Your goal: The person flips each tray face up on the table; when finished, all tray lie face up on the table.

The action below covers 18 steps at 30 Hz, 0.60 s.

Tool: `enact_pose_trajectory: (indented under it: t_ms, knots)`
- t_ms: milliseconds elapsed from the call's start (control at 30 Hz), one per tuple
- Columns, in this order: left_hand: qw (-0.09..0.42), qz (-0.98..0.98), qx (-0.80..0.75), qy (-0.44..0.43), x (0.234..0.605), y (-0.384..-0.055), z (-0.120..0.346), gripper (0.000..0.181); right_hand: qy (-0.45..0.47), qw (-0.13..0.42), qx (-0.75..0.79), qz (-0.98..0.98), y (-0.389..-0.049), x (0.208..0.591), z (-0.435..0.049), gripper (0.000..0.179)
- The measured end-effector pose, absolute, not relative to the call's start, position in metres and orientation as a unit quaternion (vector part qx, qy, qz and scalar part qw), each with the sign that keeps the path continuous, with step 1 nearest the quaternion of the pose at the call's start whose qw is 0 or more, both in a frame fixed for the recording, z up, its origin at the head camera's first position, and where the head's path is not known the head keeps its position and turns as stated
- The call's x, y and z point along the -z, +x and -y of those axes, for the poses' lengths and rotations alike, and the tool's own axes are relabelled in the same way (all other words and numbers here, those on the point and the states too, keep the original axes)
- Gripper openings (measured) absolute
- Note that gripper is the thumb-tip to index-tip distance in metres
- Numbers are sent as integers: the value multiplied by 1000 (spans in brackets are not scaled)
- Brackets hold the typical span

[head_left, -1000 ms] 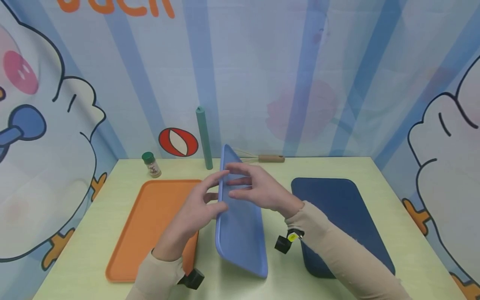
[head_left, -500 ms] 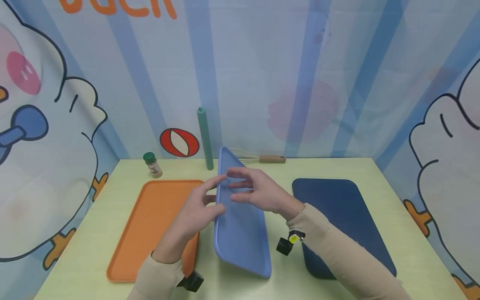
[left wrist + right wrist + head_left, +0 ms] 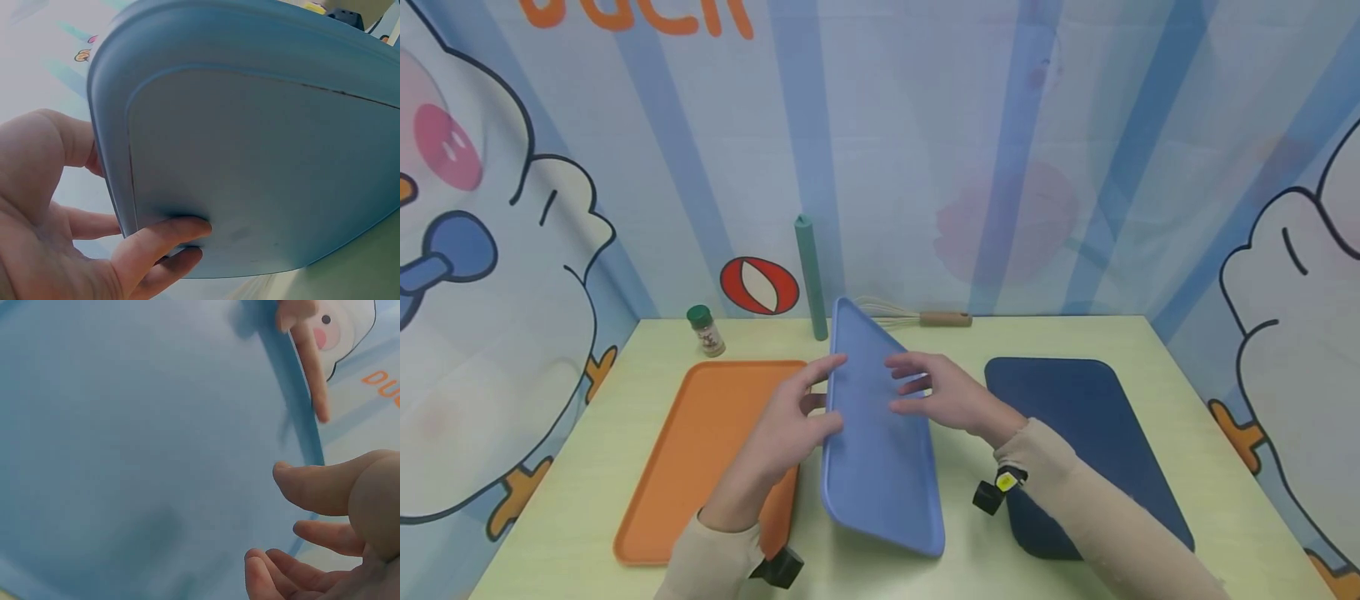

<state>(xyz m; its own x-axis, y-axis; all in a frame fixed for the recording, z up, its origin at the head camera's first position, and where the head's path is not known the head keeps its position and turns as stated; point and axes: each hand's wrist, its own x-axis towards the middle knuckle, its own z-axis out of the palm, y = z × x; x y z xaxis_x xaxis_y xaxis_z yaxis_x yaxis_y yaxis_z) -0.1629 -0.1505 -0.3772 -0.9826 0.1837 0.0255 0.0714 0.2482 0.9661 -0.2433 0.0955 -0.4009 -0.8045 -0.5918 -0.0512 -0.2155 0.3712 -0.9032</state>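
Observation:
A light blue tray (image 3: 880,467) stands tilted on its side in the middle, its face turned to the right. My left hand (image 3: 790,429) grips its raised left edge. In the left wrist view, two fingers (image 3: 169,240) lie against the underside of the tray (image 3: 262,162), while the thumb is at the rim. My right hand (image 3: 955,396) is in front of the tray's face with its fingers loosely bent and spread, holding nothing. The right wrist view shows those fingers (image 3: 319,487) apart from the tray's face (image 3: 144,425).
An orange tray (image 3: 715,450) lies on the left and a dark blue tray (image 3: 1075,433) on the right. Along the back are a green-capped spice jar (image 3: 706,331), a green stick-like roll (image 3: 810,279) and a whisk (image 3: 943,318). A printed curtain (image 3: 895,150) hangs behind.
My right hand has moved right, away from the tray's raised edge. The tray has tipped slightly, its top corner lower and further left. My left hand keeps hold of the edge.

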Motion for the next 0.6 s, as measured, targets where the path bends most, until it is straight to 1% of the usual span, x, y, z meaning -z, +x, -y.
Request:
enact_pose_trajectory:
  t_ms: [433, 600]
  knots:
    - [54, -776, -625, 71, 381, -161, 156, 72, -181, 226, 488, -823, -251, 444, -121, 66]
    - [43, -781, -619, 72, 384, -160, 160, 70, -163, 222, 470, -839, -251, 459, -126, 65]
